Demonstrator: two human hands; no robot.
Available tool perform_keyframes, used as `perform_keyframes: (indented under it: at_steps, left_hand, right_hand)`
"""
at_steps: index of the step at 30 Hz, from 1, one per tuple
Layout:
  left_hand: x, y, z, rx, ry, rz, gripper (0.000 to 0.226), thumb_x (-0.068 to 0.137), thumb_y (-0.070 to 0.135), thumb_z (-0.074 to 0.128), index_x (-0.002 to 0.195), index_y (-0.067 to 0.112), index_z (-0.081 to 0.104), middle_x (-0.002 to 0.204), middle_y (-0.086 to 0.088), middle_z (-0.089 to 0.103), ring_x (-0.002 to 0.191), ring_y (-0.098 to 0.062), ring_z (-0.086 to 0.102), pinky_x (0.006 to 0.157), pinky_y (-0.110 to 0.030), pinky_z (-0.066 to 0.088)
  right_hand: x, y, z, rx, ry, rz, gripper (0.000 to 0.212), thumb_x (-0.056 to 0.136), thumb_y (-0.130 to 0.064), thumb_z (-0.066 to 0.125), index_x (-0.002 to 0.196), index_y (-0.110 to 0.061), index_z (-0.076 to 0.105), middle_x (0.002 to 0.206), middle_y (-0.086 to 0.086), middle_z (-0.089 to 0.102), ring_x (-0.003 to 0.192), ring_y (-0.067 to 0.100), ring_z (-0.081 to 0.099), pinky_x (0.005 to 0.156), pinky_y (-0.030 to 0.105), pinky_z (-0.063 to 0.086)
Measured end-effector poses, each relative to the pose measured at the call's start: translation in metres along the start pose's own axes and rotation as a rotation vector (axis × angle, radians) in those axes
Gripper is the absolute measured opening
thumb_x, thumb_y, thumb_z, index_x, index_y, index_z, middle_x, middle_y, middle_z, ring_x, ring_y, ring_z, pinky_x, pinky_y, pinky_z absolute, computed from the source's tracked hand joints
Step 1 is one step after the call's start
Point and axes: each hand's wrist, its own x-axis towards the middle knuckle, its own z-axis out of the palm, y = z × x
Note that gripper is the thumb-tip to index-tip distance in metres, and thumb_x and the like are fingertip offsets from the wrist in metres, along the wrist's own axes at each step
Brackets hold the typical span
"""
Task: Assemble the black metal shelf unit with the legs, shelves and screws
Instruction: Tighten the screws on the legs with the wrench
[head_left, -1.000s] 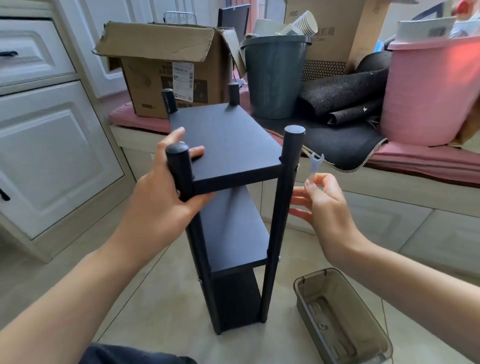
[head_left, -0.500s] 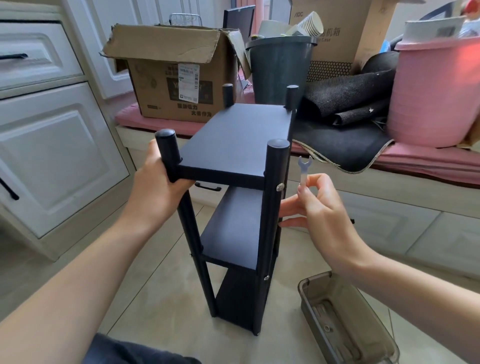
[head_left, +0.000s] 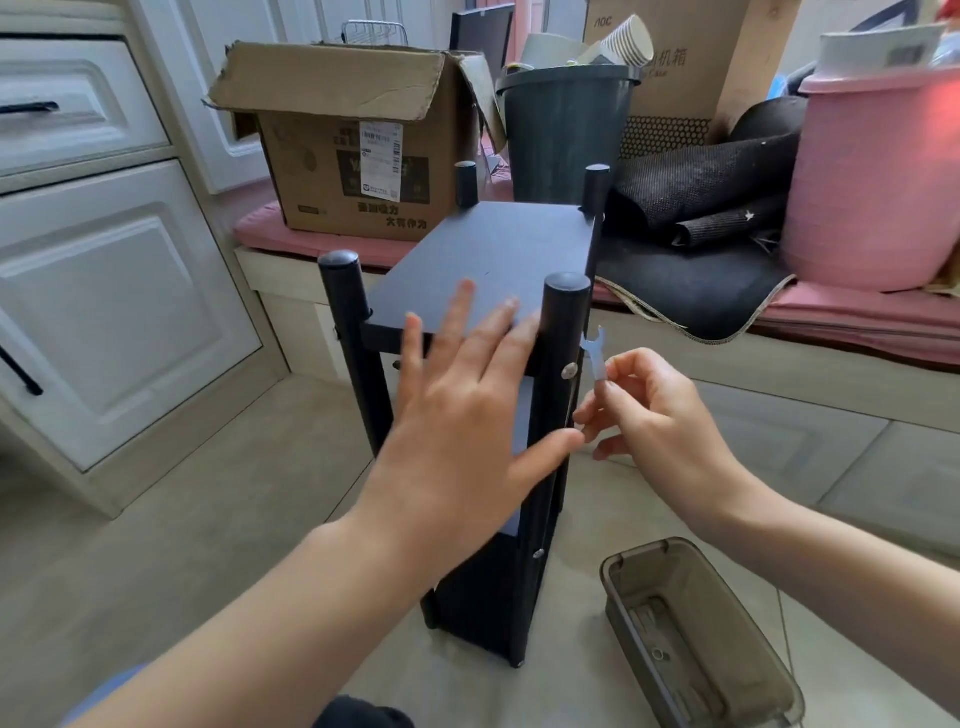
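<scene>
The black shelf unit (head_left: 498, 249) stands upright on the tiled floor, its shelves fixed between round legs. A silver screw head (head_left: 570, 370) shows on the near right leg (head_left: 563, 312) just below the top shelf. My left hand (head_left: 462, 410) is spread with straight fingers in front of the near edge of the top shelf; whether it touches the shelf I cannot tell. My right hand (head_left: 649, 415) pinches a small flat silver wrench (head_left: 596, 353) upright, close to the right of that leg and screw.
A smoky transparent plastic tray (head_left: 696, 639) with small hardware lies on the floor at the lower right. Behind, a bench holds a cardboard box (head_left: 358, 150), dark bin (head_left: 566, 130), black mats (head_left: 696, 218) and pink tub (head_left: 878, 176). White cabinets (head_left: 104, 280) stand left.
The shelf unit has been turned and now stands with its short end toward me. My left hand let go of the near left leg and opened flat. The wrench moved nearer the right leg's screw.
</scene>
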Motion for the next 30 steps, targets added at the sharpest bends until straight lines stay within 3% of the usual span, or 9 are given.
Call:
perform_keyframes:
  at_steps: [2, 5, 11, 15, 18, 20, 24, 26, 30]
  left_hand:
    - [0.002, 0.004, 0.006, -0.005, -0.022, -0.015, 0.080, 0.087, 0.065, 0.042, 0.148, 0.012, 0.047, 0.152, -0.005, 0.049, 0.151, -0.023, 0.029, 0.124, -0.054, 0.004]
    - [0.010, 0.006, 0.010, -0.028, 0.067, -0.019, 0.069, 0.089, 0.061, 0.046, 0.135, 0.012, 0.057, 0.137, -0.004, 0.062, 0.139, -0.022, 0.046, 0.123, -0.053, 0.014]
    - [0.019, 0.008, 0.015, 0.085, 0.151, -0.011, 0.056, 0.086, 0.055, 0.051, 0.119, 0.012, 0.064, 0.118, -0.003, 0.069, 0.121, -0.023, 0.059, 0.110, -0.044, 0.030]
    - [0.019, 0.010, 0.014, 0.051, 0.213, -0.030, 0.041, 0.084, 0.046, 0.060, 0.109, 0.014, 0.063, 0.107, -0.001, 0.068, 0.112, -0.022, 0.060, 0.106, -0.039, 0.029]
    - [0.018, 0.005, 0.010, 0.012, 0.219, -0.076, 0.032, 0.082, 0.040, 0.055, 0.102, 0.015, 0.056, 0.095, 0.005, 0.058, 0.102, -0.019, 0.057, 0.105, -0.033, 0.026]
    - [0.016, -0.002, 0.005, -0.028, 0.189, -0.102, 0.034, 0.080, 0.038, 0.053, 0.103, 0.014, 0.056, 0.093, 0.009, 0.052, 0.100, -0.018, 0.056, 0.105, -0.027, 0.022]
    - [0.012, -0.019, -0.008, -0.101, 0.111, -0.109, 0.042, 0.077, 0.039, 0.053, 0.110, 0.013, 0.060, 0.098, 0.005, 0.063, 0.102, -0.016, 0.057, 0.106, -0.011, 0.012]
    - [0.010, -0.024, -0.012, -0.139, 0.087, -0.081, 0.043, 0.078, 0.039, 0.055, 0.113, 0.015, 0.061, 0.097, 0.007, 0.064, 0.102, -0.008, 0.055, 0.106, -0.010, 0.012]
    - [0.006, -0.029, -0.015, -0.205, 0.100, -0.030, 0.047, 0.080, 0.043, 0.054, 0.117, 0.016, 0.062, 0.101, 0.010, 0.064, 0.104, 0.023, 0.035, 0.105, -0.008, 0.014]
  right_hand:
    - [-0.001, 0.002, -0.003, -0.043, 0.001, -0.036, 0.017, 0.100, -0.004, 0.048, 0.089, -0.016, 0.054, 0.065, -0.004, 0.066, 0.061, 0.013, 0.063, 0.055, 0.029, 0.053]
    - [-0.002, 0.005, -0.006, -0.098, 0.002, -0.050, 0.017, 0.098, -0.005, 0.052, 0.088, -0.017, 0.057, 0.063, -0.004, 0.067, 0.057, 0.009, 0.060, 0.054, 0.025, 0.049]
    - [-0.007, 0.006, -0.010, -0.115, -0.044, 0.002, 0.011, 0.097, -0.007, 0.058, 0.090, -0.012, 0.065, 0.064, 0.000, 0.069, 0.056, 0.003, 0.057, 0.050, 0.018, 0.046]
    - [-0.010, -0.001, -0.012, -0.043, -0.081, 0.027, 0.010, 0.097, -0.008, 0.057, 0.094, -0.010, 0.067, 0.066, -0.002, 0.070, 0.058, 0.004, 0.058, 0.052, 0.020, 0.049]
    - [-0.012, -0.008, -0.013, -0.008, -0.108, 0.060, 0.011, 0.097, -0.010, 0.058, 0.096, -0.010, 0.069, 0.071, -0.001, 0.072, 0.063, 0.005, 0.060, 0.055, 0.020, 0.050]
    - [-0.012, -0.009, -0.011, 0.000, -0.137, 0.105, 0.011, 0.097, -0.011, 0.058, 0.097, -0.010, 0.070, 0.075, 0.002, 0.074, 0.067, 0.007, 0.060, 0.056, 0.021, 0.050]
    - [-0.013, -0.011, -0.004, 0.022, -0.181, 0.152, 0.010, 0.096, -0.010, 0.060, 0.097, -0.008, 0.070, 0.076, 0.003, 0.075, 0.068, 0.009, 0.058, 0.057, 0.021, 0.049]
    - [-0.013, -0.012, 0.001, 0.011, -0.200, 0.150, 0.010, 0.096, -0.010, 0.060, 0.097, -0.009, 0.070, 0.075, 0.001, 0.075, 0.068, 0.009, 0.058, 0.057, 0.021, 0.048]
    - [-0.011, -0.015, 0.012, 0.017, -0.213, 0.162, 0.010, 0.096, -0.012, 0.060, 0.096, -0.011, 0.070, 0.076, 0.001, 0.075, 0.068, 0.009, 0.057, 0.058, 0.022, 0.048]
